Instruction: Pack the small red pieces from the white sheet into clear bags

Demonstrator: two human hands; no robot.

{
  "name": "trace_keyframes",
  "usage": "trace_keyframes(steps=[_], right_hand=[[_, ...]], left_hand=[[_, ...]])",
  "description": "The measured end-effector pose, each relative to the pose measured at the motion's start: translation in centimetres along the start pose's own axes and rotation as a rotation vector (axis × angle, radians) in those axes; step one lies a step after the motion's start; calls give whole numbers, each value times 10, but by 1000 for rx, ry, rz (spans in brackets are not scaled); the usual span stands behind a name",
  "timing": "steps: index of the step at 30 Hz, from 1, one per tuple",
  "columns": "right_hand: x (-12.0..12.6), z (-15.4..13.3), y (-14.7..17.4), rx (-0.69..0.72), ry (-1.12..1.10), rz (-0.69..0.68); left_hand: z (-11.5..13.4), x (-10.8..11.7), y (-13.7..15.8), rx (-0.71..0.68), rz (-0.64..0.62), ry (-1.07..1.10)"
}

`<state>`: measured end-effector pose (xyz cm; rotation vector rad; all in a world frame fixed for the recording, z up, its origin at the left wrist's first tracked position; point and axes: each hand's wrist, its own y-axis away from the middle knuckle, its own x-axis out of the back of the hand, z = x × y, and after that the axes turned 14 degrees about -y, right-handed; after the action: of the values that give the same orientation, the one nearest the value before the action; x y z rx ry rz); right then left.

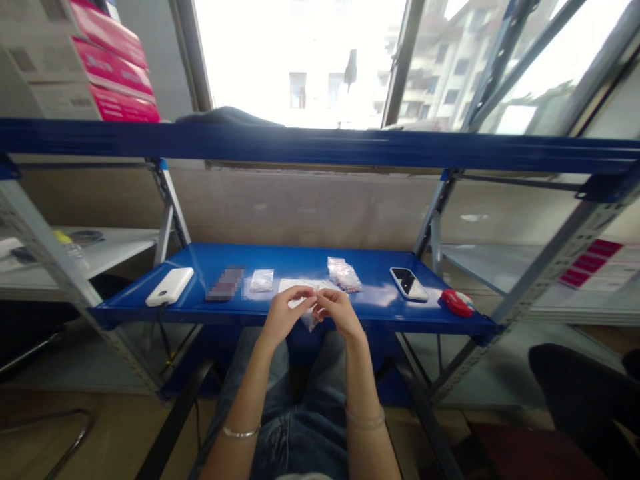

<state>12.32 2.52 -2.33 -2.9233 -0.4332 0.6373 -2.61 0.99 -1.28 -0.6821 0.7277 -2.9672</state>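
Observation:
My left hand and my right hand meet at the front edge of the blue shelf. Both are closed in a pinch, fingertips almost touching, on a small clear plastic bag that hangs below them. Whether anything is inside the bag, I cannot make out. Just behind my fingers lies something flat and white, partly covered by the hands. To its left rests a clear packet with pale contents. A heap of small clear plastic bags lies behind my right hand.
A white power bank with a dark cable and a blurred-out rectangular item lie on the left of the blue shelf. At the right are a phone and a red-and-white object. A blue crossbeam spans above; metal posts stand at both sides.

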Motion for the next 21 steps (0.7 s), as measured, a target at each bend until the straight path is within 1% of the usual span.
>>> trace_keyframes(steps=[4,6,8,11,13,18,21], right_hand=[[-2,3,-2,37,8,57],[-4,2,-2,33,18,61],[-5,2,-2,25,28,35],[-6,2,-1,5,53,-19],[-6,2,-1,-3,70,-31],[-6,3,-2,26,61,2],[-7,2,-1,52,63,28]], left_hand=[[-3,-6,0,71,-71,180],[-5,-5,0,100,-93,222],[-6,-2,0,118,-87,214],[-8,1,1,125,-33,149],[-9,1,1,122,-16,124],[-11,-3,1,79,-67,131],[-10,-3,1,94,-77,148]])
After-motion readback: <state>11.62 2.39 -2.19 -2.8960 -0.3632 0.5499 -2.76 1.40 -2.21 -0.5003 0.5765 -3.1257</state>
